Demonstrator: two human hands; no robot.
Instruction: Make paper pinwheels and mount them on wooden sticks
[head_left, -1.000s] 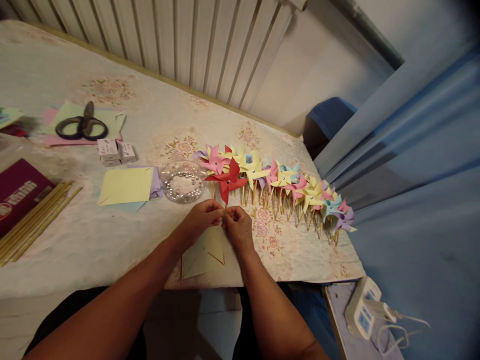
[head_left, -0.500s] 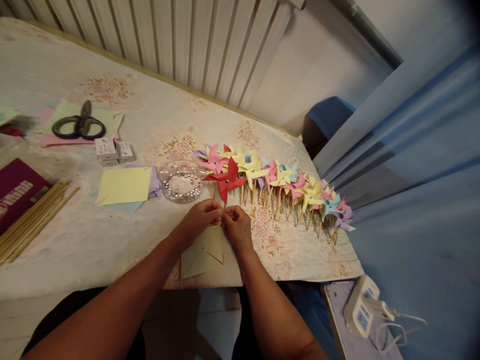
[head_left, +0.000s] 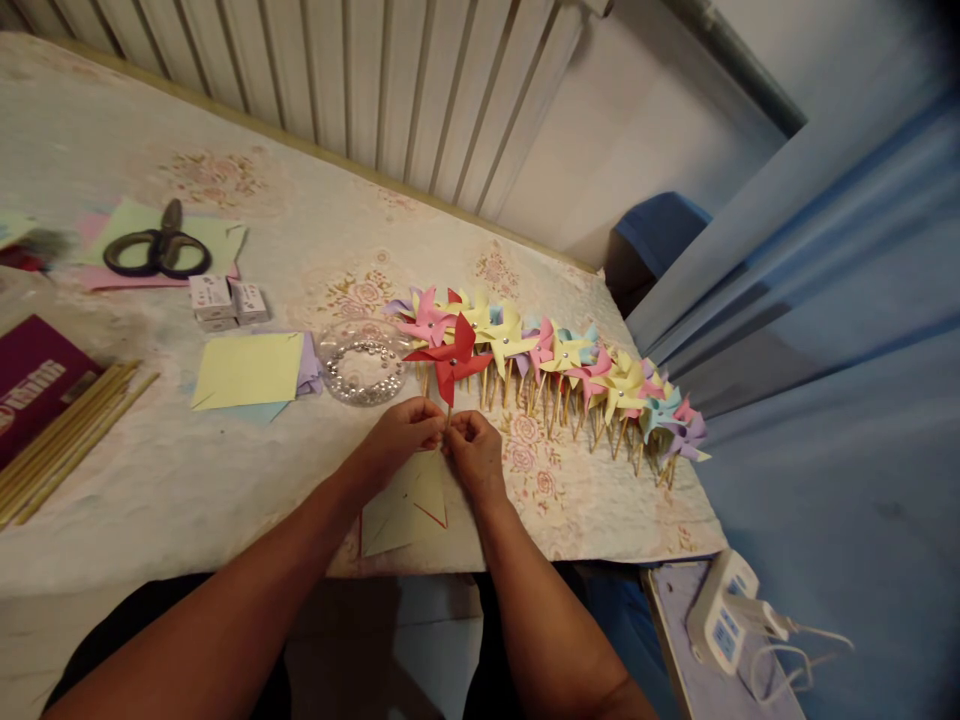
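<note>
A red paper pinwheel (head_left: 452, 359) stands upright on a thin wooden stick above the table. My left hand (head_left: 403, 433) and my right hand (head_left: 475, 455) meet at the stick's lower end, both with fingers pinched closed on it. Behind and to the right lies a long row of finished pastel pinwheels (head_left: 570, 365) on sticks. A cut yellow paper square (head_left: 409, 508) with red edges lies flat under my hands near the table's front edge.
A clear glass dish of pins (head_left: 364, 362) sits left of the red pinwheel. Further left lie yellow paper sheets (head_left: 247, 370), two small white boxes (head_left: 225, 300), black scissors (head_left: 156, 250), wooden sticks (head_left: 64, 445) and a maroon box (head_left: 34, 380). A white power strip (head_left: 724, 610) lies at lower right.
</note>
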